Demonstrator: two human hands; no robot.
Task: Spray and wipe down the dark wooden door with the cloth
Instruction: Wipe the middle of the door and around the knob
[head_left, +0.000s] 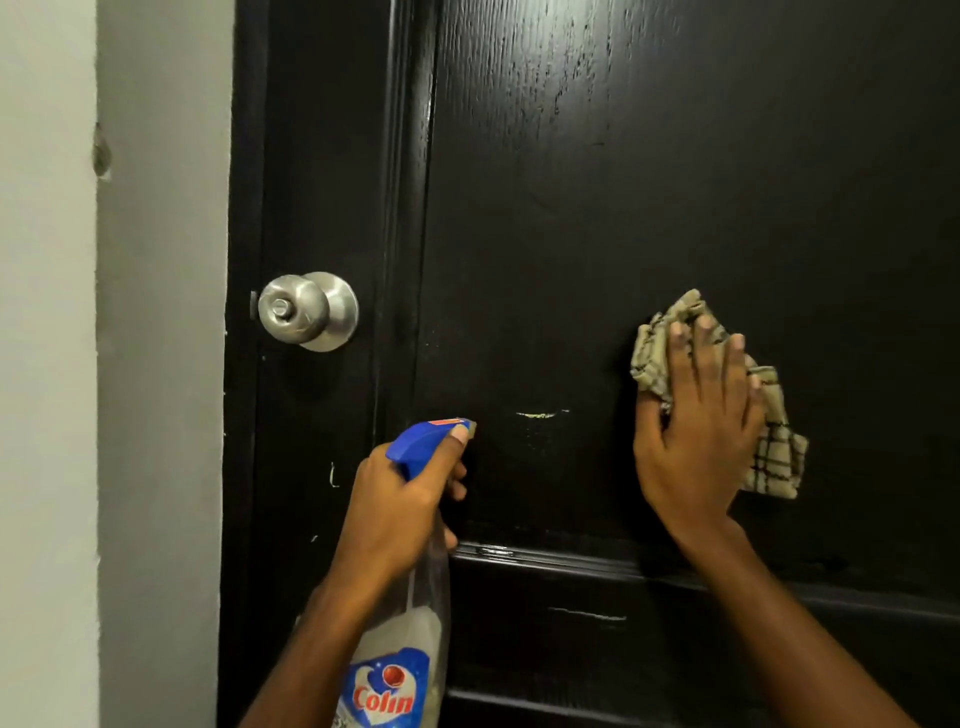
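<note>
cloth sits under our right hand, fingers flat, pressed to the door; our left hand grips the spray bottle.

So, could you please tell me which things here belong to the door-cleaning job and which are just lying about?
In use: dark wooden door; checked cloth, pressed by the right hand; Colin spray bottle, gripped by the left hand.
Just there: round metal doorknob; grey wall.

The right hand presses a checked cloth flat against the dark door at four o'clock. At seven o'clock the left hand grips a spray bottle, its nozzle pointing at the door. A metal knob sits at nine o'clock.
</note>
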